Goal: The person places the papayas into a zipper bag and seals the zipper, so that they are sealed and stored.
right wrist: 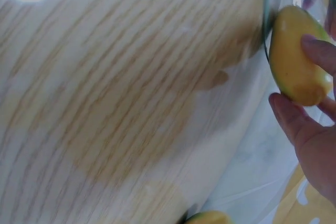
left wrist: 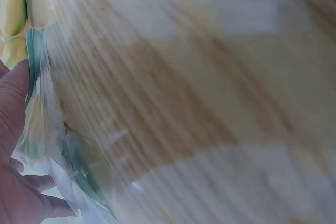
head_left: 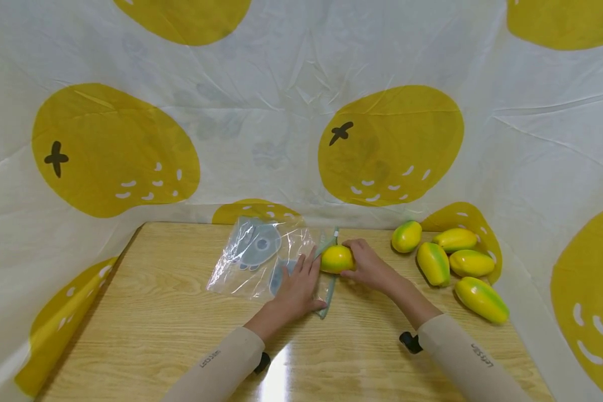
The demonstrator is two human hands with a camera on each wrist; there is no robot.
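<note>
A clear zip bag [head_left: 293,237] printed with blue-grey cartoon shapes lies flat on the wooden table, its green-edged mouth facing right. My left hand [head_left: 298,287] rests on the bag near that mouth, fingers extended and thumb spread along the lower edge. In the left wrist view, the bag's green strip [left wrist: 34,51] runs beside the left fingers. My right hand [head_left: 368,265] grips a yellow-green mango [head_left: 337,259] between thumb and fingers at the bag's mouth. The right wrist view shows that mango [right wrist: 296,56] against the green edge; how far it is inside is unclear.
Several more mangoes [head_left: 471,263] lie grouped at the table's right side. A white cloth [head_left: 261,134] with large yellow fruit prints hangs behind and on both sides of the table [head_left: 171,335]. Light glares off the table's front.
</note>
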